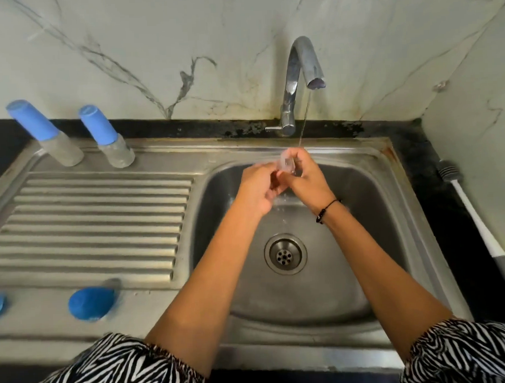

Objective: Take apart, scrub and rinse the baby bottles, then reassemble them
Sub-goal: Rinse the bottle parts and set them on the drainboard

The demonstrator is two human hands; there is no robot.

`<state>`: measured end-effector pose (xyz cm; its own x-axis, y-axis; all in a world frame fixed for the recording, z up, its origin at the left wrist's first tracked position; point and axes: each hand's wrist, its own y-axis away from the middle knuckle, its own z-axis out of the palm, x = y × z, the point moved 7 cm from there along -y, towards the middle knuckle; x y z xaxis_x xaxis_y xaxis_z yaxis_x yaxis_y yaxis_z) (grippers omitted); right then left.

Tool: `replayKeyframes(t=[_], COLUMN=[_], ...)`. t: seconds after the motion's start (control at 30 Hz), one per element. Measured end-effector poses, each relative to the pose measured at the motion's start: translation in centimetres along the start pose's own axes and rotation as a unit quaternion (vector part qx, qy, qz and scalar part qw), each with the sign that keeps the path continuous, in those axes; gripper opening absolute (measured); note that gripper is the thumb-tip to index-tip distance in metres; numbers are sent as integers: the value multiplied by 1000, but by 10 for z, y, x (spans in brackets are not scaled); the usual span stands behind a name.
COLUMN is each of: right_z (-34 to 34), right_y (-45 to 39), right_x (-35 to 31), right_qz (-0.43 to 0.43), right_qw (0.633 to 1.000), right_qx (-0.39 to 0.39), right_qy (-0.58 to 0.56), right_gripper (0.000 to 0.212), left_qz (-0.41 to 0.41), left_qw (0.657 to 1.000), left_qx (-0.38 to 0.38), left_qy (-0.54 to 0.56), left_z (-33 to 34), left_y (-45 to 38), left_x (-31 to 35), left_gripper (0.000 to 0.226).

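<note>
Clear teat [286, 164] held under the thin stream from the tap [304, 70], above the sink [371, 215] basin's back edge; right hand [306, 183] fingers curled round it, left hand [260, 188] fingers pinching its lower side. Best turned slowly so water runs through the inside, grip kept light on slippery silicone, low over the basin against a drop toward the drain [285, 253]. Room to set down on the ribbed drainboard [87, 216]: two capped bottles [66, 135] at its back edge, blue caps [91, 302] at its front, brush [475, 210] along the surface's right edge.

sleeves [120, 368]: black-white zebra print, short | right wrist: black cord bracelet [327, 209]
</note>
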<state>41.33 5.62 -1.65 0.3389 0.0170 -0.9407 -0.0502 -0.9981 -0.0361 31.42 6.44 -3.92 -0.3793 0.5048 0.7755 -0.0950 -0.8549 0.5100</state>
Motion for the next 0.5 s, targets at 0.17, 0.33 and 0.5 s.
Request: replayKeyframes(t=[0.17, 0.33, 0.5], right_z=[23, 45, 65], right_y=[11, 21, 37], right_x=[-12, -31, -49], right_qz=[-72, -163, -184], right_qw=[975, 937, 947], right_qx=[-14, -15, -10], right_qy=[208, 308, 263], right_gripper=[45, 25, 22], left_qz=[178, 267, 310], left_qw=[953, 895, 861], left_qx=[108, 105, 120], left_qy=[-222, -341, -385], left_z=[-37, -50, -77], left_y=[22, 56, 97], left_x=[17, 27, 32], left_gripper=[17, 15, 35])
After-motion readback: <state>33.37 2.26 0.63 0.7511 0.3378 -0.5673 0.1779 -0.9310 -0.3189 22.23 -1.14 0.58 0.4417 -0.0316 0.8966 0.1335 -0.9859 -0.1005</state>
